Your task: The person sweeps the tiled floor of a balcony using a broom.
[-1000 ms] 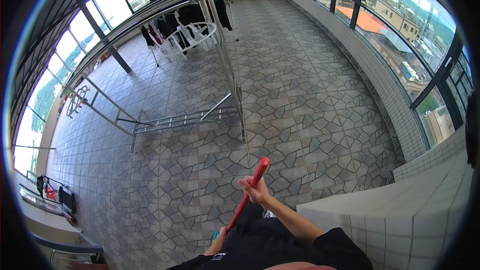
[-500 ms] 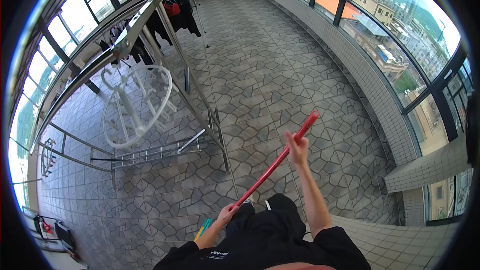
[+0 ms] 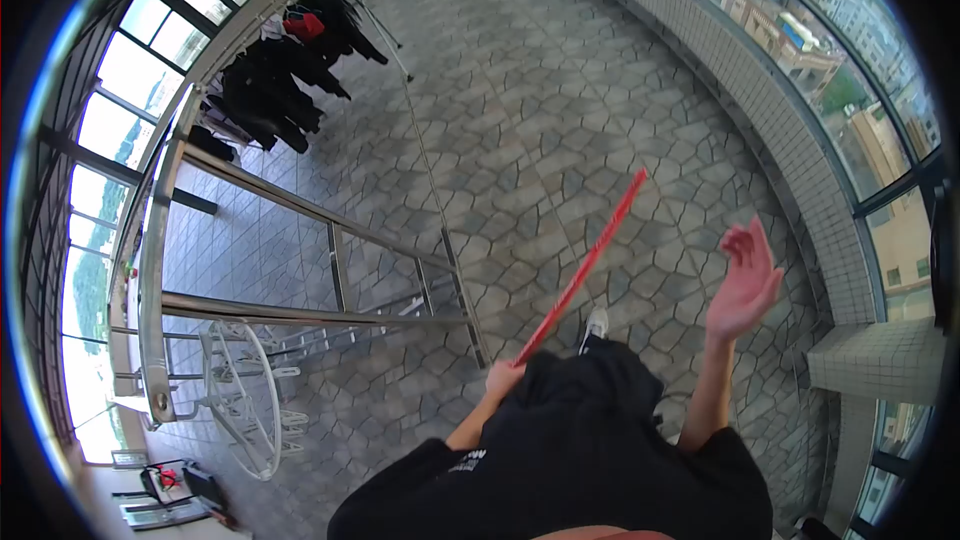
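Note:
A long red pole (image 3: 580,267) slants up and away to the right over the tiled floor. My left hand (image 3: 503,378) is wrapped round its near end, in front of my lap. Well to the right of the pole, my right hand (image 3: 745,285) is raised with the palm showing and the fingers apart, holding nothing. My dark clothes hide whatever lies under the left hand.
A metal drying frame (image 3: 300,208) stands at left, with a white round clip hanger (image 3: 272,380) hanging from it. Dark clothes (image 3: 265,100) hang on a rack farther back. A tiled ledge (image 3: 870,360) juts out at right below the windows. Exercise equipment (image 3: 205,490) sits lower left.
My right hand has let go of the pole and moved right, opening. The left hand still grips the near end. The view has shifted forward past the metal frame, and a white shoe now shows.

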Tool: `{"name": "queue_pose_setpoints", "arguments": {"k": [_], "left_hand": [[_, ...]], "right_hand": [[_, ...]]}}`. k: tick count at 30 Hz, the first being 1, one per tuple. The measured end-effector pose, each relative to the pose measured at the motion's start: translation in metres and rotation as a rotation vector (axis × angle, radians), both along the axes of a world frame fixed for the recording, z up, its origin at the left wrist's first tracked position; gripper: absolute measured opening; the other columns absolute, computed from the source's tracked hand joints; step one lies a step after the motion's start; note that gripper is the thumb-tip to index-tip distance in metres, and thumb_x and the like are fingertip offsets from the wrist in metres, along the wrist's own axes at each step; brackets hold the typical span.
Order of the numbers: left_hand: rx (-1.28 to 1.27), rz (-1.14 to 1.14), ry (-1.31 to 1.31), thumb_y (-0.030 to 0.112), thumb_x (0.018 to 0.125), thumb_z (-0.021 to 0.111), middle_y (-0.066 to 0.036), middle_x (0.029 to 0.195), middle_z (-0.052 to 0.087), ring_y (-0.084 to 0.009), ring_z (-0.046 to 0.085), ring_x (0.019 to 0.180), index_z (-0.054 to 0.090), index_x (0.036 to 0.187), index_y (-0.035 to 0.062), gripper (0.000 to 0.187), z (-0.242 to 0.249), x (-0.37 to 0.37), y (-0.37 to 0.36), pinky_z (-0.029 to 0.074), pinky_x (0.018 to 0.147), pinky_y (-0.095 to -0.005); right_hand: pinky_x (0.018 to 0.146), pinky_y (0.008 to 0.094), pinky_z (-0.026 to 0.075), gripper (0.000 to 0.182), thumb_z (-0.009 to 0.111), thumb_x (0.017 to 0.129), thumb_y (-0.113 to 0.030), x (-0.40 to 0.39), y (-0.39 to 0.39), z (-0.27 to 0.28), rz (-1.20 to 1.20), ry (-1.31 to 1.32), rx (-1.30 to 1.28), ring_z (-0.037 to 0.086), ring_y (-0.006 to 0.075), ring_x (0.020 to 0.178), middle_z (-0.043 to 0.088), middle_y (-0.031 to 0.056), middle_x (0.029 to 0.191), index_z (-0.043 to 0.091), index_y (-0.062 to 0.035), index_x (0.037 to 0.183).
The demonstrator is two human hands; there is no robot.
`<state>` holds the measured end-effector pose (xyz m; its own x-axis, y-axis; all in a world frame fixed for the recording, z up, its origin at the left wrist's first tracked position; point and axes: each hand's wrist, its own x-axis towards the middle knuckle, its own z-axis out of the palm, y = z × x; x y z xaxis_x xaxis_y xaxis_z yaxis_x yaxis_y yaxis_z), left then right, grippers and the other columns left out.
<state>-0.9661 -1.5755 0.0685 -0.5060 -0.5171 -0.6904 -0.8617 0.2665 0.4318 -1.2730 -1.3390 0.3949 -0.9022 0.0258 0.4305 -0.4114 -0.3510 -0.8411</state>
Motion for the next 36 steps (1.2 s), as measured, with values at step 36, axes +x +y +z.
{"name": "queue_pose_setpoints", "arguments": {"k": [36], "left_hand": [[-0.201,0.572,0.179,0.028,0.071,0.059,-0.017,0.072,0.068,-0.0305,0.067,0.076,0.075,0.070,0.0102,0.024,0.009,-0.745,-0.463,0.051,0.073,-0.0380]], "right_hand": [[0.091,0.0386,0.046,0.058,0.065,0.086,-0.039,-0.712,-0.476,-0.047,0.891,-0.254,0.624,0.061,0.0234,0.103,0.063,0.0149,0.113,0.054,0.0045,0.122]]}}
